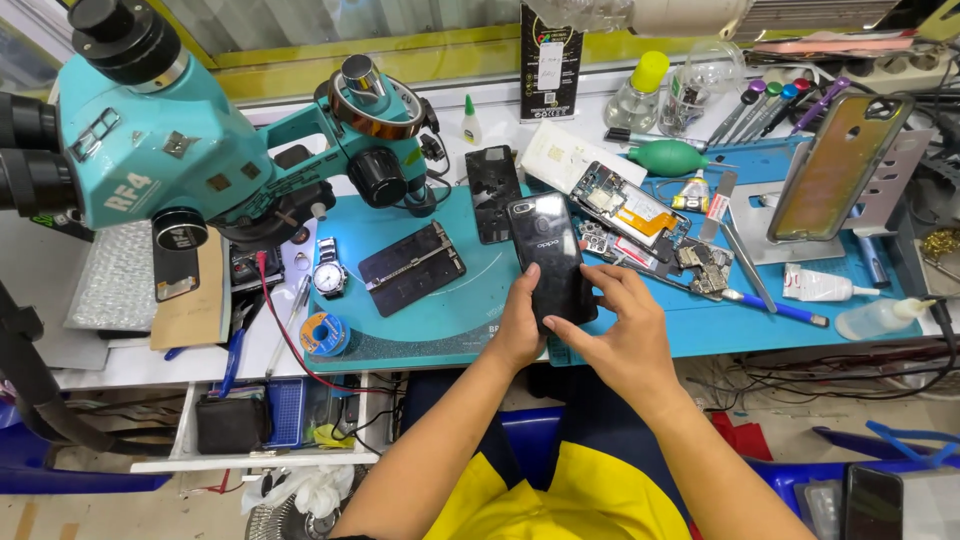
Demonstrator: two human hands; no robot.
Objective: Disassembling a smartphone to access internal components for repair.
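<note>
Both hands are on a black phone (pixel 552 260), glossy back facing up, held just above the near edge of the teal mat (pixel 440 310) on the worktop (pixel 120 365). The left hand (pixel 518 325) cups the phone's lower left edge from underneath, fingers wrapped around the side. The right hand (pixel 625 325) comes in from the phone's right, thumb and fingers (pixel 600 280) pinching its right edge and lower corner.

Everything else, going by the phone: just right of it there's an opened phone (pixel 625 210) with its insides showing, plus loose boards (pixel 705 265) and a blue-handled tool (pixel 775 305). Right behind the phone lies a black back cover (pixel 494 190), and to the phone's left a dark flat panel (pixel 412 268) sits on the same mat. Further left are a wristwatch (pixel 329 277) and a small spool of solder (pixel 322 332). A big teal microscope (pixel 180 140) looms far left of the phone. Well off to the right, another phone in a case (pixel 835 165) leans on a stand, with a green rubber blower (pixel 668 157) behind the opened phone.
</note>
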